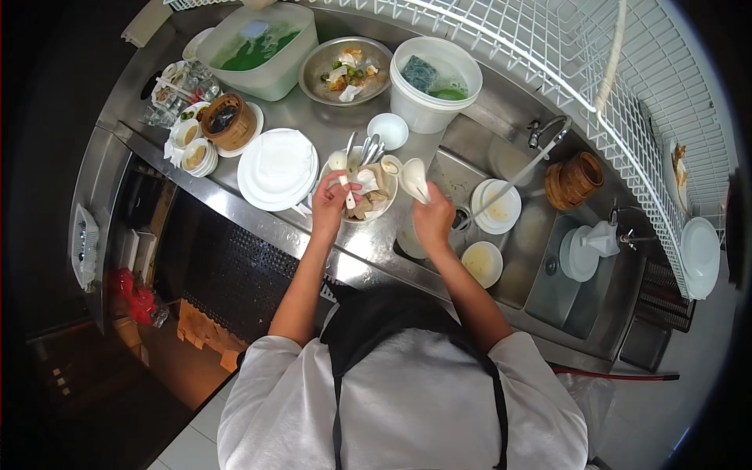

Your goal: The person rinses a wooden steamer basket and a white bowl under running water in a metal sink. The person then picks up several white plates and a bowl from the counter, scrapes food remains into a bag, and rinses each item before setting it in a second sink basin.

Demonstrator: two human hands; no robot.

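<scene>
My left hand pinches a white spoon by its handle, over a white plate of food scraps and crumpled paper. Metal cutlery rests at the far side of this plate, partly hidden behind my fingers. In my right hand is a white soup spoon, perhaps more than one stacked together; it is held at the plate's right, by the sink edge. A small white bowl sits just beyond the cutlery. Left of the plate, stacked white plates carry a white napkin.
A metal bowl of scraps, a bucket with a sponge and a tub of green liquid line the back. Bamboo steamers stand at both sides. The sink holds soiled dishes below a tap hose. A wire rack overhangs.
</scene>
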